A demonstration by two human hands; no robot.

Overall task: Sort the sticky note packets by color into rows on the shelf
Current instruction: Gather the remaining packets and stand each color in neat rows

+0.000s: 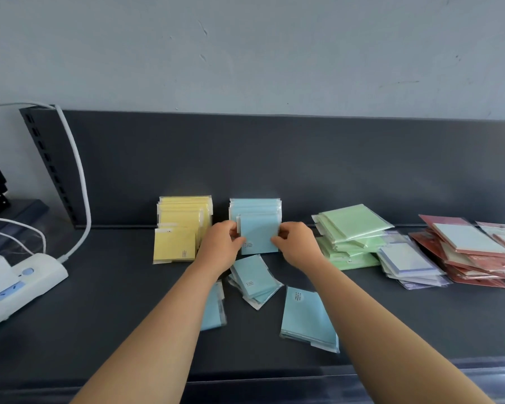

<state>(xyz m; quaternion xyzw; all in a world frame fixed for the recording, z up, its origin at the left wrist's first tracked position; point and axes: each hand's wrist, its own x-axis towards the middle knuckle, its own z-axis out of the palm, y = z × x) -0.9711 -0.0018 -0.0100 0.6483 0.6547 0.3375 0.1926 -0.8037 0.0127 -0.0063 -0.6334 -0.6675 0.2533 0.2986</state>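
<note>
Both hands, left (220, 247) and right (296, 243), pinch the side edges of one blue packet (258, 234), held upright at the front of the blue row (254, 205) against the shelf (114, 287) back. If released too upright, the slick wrappers may let the row slide flat into the yellow row (184, 217) just beside it. Loose blues lie in three spots: a small pile (255, 282), one under the left forearm (213, 307), another to the right (308, 319). There are five colour groups (the green (353, 223), white (405, 260) and red (464, 258) piles are unsorted).
</note>
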